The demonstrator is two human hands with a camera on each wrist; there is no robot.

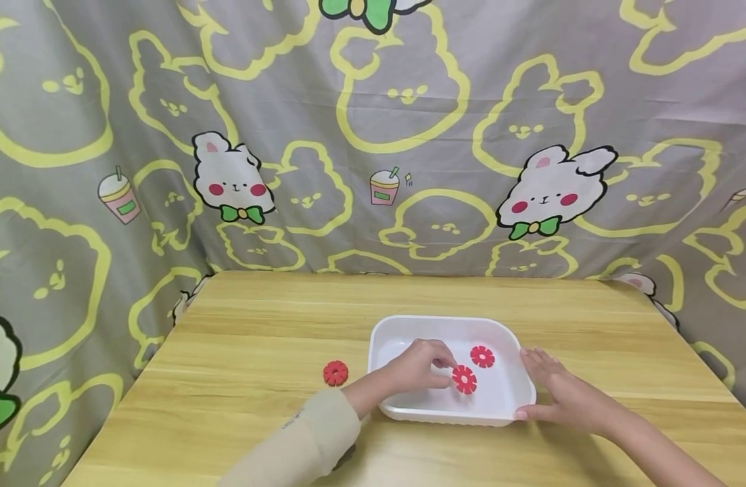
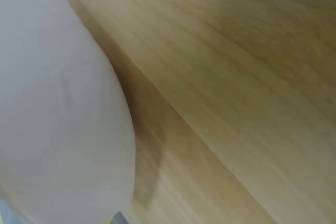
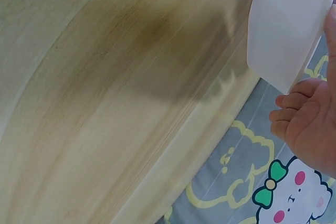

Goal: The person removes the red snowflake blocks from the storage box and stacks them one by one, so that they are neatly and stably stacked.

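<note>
A white plastic tray (image 1: 403, 411) sits on the wooden table. Over its inside, my left hand (image 1: 420, 367) pinches a red notched disc (image 1: 464, 380) by its left edge, between thumb and index finger. Another red notched disc (image 1: 482, 356) lies in the tray, just behind and to the right. My right hand (image 1: 567, 399) rests against the tray's right end, its thumb at the near corner and its fingers stretched along the side. In the right wrist view, the fingers (image 3: 299, 103) lie relaxed beside the white wall (image 3: 283, 30). The left wrist view shows only the tray's outer wall (image 2: 63, 103).
Left of the tray, a thick red notched piece (image 1: 335, 373) lies on the table (image 1: 257, 358), close to my left sleeve (image 1: 312, 433). A grey curtain (image 1: 324, 101) with rabbit and bear prints hangs behind the table's far edge and along both sides.
</note>
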